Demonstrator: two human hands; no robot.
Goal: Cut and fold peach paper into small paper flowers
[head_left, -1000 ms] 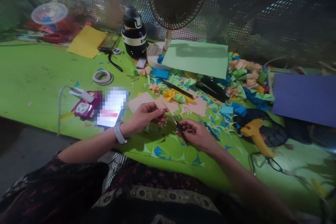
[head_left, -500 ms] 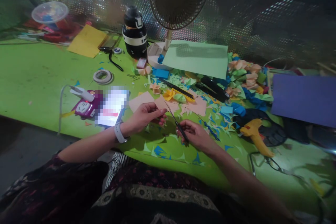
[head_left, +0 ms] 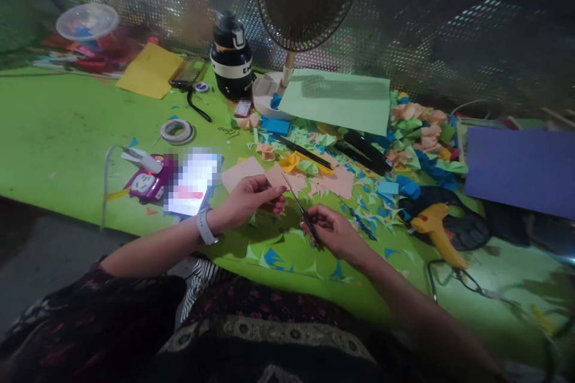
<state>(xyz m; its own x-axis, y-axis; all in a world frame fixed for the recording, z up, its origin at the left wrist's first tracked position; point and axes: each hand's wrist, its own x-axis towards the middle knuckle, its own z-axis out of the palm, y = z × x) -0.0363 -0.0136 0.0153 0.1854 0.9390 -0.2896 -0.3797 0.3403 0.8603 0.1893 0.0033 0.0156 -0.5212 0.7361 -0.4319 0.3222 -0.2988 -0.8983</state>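
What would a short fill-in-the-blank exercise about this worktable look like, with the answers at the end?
1. The scissors are held in the person's ____ hand.
2. The left hand has a pale band around its ____.
3. The roll of tape lies on a tabletop coloured ____.
4. Right of the dark bottle in the picture stands a round-headed ____.

Missing words: right; wrist; green; fan.

The scissors (head_left: 311, 226) sat in the right hand (head_left: 335, 228), blades towards the paper piece (head_left: 274, 175) in the left hand (head_left: 256, 196). Left of that hand lay a phone (head_left: 193, 182), a socket block (head_left: 146, 184) at its left, a tape roll (head_left: 164, 131) behind. Beyond the right hand lay a stapler (head_left: 366, 152); farther back, a bottle (head_left: 232, 66) stood left of a fan (head_left: 309, 0).
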